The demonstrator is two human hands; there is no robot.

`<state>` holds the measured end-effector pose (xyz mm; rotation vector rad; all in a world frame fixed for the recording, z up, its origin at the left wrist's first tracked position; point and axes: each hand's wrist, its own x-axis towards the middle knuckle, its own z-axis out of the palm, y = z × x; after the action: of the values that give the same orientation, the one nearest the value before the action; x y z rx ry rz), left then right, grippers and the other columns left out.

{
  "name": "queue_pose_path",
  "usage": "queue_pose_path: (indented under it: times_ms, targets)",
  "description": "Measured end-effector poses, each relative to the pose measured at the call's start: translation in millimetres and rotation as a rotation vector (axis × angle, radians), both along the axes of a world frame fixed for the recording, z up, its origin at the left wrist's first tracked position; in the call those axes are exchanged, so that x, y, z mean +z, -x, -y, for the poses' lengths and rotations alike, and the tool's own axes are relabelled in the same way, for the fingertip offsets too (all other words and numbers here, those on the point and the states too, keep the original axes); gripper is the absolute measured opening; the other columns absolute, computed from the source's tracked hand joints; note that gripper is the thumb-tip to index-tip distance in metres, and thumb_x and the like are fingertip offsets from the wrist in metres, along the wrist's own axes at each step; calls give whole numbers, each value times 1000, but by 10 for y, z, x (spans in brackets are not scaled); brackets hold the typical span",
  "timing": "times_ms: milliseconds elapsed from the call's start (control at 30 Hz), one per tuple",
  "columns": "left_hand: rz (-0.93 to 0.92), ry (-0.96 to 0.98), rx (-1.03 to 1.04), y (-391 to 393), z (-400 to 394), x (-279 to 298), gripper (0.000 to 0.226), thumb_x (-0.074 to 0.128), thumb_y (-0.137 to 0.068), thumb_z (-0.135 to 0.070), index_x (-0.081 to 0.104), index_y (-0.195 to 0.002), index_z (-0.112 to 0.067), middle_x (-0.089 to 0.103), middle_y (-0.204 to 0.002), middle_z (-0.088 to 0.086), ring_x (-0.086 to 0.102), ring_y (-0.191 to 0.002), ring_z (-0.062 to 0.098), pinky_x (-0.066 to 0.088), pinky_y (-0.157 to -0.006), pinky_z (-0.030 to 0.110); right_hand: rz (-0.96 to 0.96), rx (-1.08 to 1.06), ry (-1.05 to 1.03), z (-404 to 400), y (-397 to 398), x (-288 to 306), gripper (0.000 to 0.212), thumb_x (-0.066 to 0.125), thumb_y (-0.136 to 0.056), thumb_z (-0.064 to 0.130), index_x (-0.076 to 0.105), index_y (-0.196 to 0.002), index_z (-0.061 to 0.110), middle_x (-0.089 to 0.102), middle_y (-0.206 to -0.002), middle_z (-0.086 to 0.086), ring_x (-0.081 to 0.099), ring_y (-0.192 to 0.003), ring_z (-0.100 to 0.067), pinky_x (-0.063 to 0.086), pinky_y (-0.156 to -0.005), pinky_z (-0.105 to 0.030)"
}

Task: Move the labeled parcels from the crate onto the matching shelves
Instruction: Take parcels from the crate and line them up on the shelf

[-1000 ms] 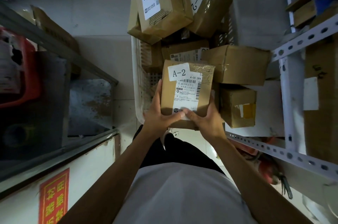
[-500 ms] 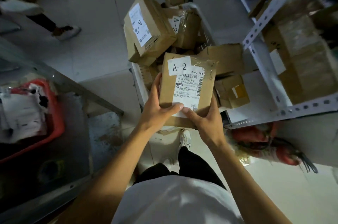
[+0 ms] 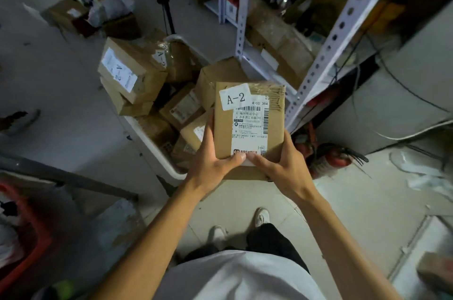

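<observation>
A brown cardboard parcel (image 3: 247,125) with a white "A-2" sticker and a shipping label is held up in front of me. My left hand (image 3: 215,160) grips its left edge, thumb on the top face. My right hand (image 3: 282,162) grips its right edge, thumb on the label. Behind and left of it stands the white crate (image 3: 149,142), filled with several more brown parcels; a big one marked "A-2" (image 3: 130,71) lies on top at the left. The white perforated metal shelf (image 3: 326,54) rises at the right.
Boxes fill the lower shelf levels (image 3: 282,37). A red fire extinguisher (image 3: 326,155) lies on the floor under the shelf. A red bin (image 3: 22,238) sits at the lower left behind a dark rail. More boxes and clutter lie at the far left (image 3: 81,10). My feet stand on pale tiles.
My view has risen and swung right, toward the shelf. The parcel stays in both hands and has come away from the crate, to the right.
</observation>
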<state>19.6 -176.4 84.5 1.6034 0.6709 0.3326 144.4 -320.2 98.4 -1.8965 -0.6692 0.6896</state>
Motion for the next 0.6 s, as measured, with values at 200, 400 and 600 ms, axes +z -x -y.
queue_pose_path:
  times_ms: [200,400,600]
  targets:
    - [9,0,-258,-511,661,104,103,84,-73,-29,19,-152,-37,54,-138,-13,53,-127,6,53,-101,39,45,-138,47,951,-192,120,97,81,-67,58,28,-146,36,54,-110,38,60,-95,14,58,-66,-18]
    - [40,-9,-498,-1316,1560,253,109,87,-61,-33,23,-150,-36,58,-136,-11,55,-128,12,49,-104,47,21,-420,14,2019,-516,200,88,84,-57,58,37,-129,39,61,-102,37,66,-94,1,60,-59,-28]
    - [69,8,-775,-2169,2639,453,117,89,-60,-40,14,-150,-45,57,-135,-14,56,-124,6,52,-101,40,104,-631,0,3161,-951,376,96,84,-61,66,37,-138,33,63,-119,28,64,-110,-1,62,-79,-35]
